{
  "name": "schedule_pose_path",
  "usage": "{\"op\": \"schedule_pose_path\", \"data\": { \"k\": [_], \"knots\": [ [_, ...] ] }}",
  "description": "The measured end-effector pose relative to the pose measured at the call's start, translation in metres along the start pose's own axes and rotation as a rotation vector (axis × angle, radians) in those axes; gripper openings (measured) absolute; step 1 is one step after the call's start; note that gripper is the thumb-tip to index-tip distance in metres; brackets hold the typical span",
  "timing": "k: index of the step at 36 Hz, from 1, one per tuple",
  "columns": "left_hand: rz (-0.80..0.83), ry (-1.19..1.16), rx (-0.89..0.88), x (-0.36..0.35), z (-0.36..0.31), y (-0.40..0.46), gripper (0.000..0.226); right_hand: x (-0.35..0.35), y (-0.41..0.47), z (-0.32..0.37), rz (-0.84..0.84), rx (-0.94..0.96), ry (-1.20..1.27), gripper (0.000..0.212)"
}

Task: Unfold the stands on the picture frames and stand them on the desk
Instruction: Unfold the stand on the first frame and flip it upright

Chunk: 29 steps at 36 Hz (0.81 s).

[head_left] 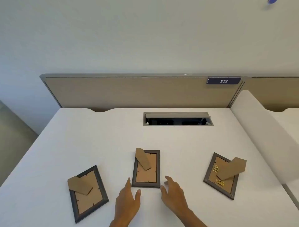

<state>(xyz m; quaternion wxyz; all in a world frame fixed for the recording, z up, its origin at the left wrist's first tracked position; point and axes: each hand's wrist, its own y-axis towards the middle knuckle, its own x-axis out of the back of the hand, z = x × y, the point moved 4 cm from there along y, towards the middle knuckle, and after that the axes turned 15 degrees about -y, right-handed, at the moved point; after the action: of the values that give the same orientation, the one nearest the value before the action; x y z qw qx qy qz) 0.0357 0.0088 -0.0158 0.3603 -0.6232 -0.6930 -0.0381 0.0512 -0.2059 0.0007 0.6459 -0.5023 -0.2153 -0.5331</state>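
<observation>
Here both hands [127, 202] [174, 191] flank middle frame [146, 177] near edge, untouched.

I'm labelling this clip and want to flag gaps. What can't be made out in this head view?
- Fronts of all three frames: face down, e.g. the middle frame.
- Cable box contents: dark, half under its flap.
- Whether the left hand or right hand touches the middle frame: unclear.
- Blue object: cut by the top edge.
</observation>
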Motion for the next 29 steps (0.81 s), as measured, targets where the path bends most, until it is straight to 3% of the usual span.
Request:
{"op": "schedule_pose_path", "data": {
  "k": [9, 20, 29],
  "knots": [
    [0.043, 0.055, 0.032, -0.012, -0.007, 0.003, 0.081, -0.020, 0.008, 0.014, 0.099, -0.075, 0.049, 0.069],
    [0.049, 0.018, 0.065, -0.017, -0.015, 0.008, 0.094, -0.029, 0.017, 0.019, 0.054, -0.193, 0.352, 0.050],
    [0.053, -0.070, 0.010, -0.001, -0.033, 0.009, 0.069, -0.018, 0.022, 0.011, -0.035, -0.187, 0.487, 0.059]
  ]
}}
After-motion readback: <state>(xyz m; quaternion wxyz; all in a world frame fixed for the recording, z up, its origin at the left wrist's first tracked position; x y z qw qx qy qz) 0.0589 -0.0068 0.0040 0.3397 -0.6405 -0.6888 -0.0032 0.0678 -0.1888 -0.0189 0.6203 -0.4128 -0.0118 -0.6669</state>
